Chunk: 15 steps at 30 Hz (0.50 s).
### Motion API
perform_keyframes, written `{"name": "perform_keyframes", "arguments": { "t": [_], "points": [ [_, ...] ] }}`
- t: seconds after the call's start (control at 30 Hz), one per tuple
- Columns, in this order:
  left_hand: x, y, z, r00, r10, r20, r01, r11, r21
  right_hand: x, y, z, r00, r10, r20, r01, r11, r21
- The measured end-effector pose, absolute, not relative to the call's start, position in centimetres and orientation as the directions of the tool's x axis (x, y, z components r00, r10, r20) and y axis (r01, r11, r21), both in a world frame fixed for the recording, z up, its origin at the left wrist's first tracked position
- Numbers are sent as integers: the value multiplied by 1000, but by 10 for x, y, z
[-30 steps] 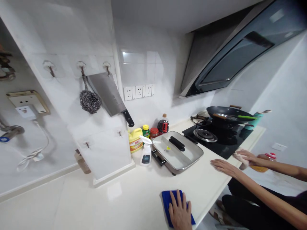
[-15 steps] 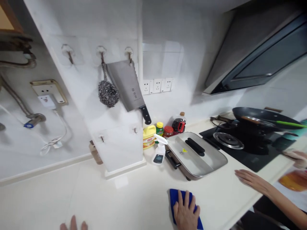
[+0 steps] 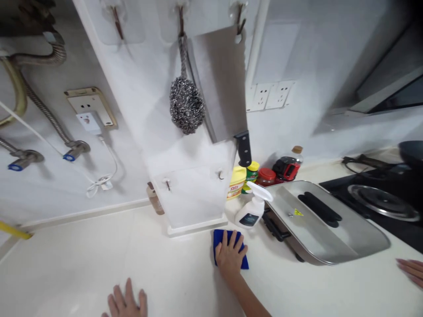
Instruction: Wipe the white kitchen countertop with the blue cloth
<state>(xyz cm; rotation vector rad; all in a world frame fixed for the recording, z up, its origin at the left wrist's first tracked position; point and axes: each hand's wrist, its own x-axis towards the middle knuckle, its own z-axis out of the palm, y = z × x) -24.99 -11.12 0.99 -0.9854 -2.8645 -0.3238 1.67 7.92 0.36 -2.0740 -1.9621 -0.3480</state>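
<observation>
A folded blue cloth (image 3: 244, 263) lies on the white countertop, just in front of the wall pillar's base. Pressed flat on top of it is my right hand (image 3: 230, 257), open with its fingers spread. My left hand (image 3: 127, 301) rests open on the counter at the bottom of the view, its fingers apart and nothing under them that I can see. Right of the cloth stands a white spray bottle (image 3: 253, 210), close to a rectangular electric pan (image 3: 360, 220) with its black handle facing me.
A cleaver (image 3: 221, 83) and a steel-wool scrubber (image 3: 187, 105) hang from hooks on the pillar. Several bottles and jars, among them a red-lidded jar (image 3: 266, 176), stand behind the pan. Another person's hand (image 3: 411, 269) rests at the right edge. A cooktop (image 3: 373, 193) lies beyond.
My right hand and the blue cloth have slid forward and left, toward the pillar base. More of my left hand shows. The view has shifted left and closer.
</observation>
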Motion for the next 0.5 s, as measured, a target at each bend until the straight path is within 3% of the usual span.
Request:
{"name": "perform_keyframes", "arguments": {
  "t": [0.23,0.5],
  "points": [
    [-249,-115,10,-778,611,145,627,768,131,-50,67,9,-29,956,292,991,65,-115],
    [-247,-116,13,-777,613,142,628,770,111,-118,37,6,-179,968,177,906,232,-353]
  ]
}}
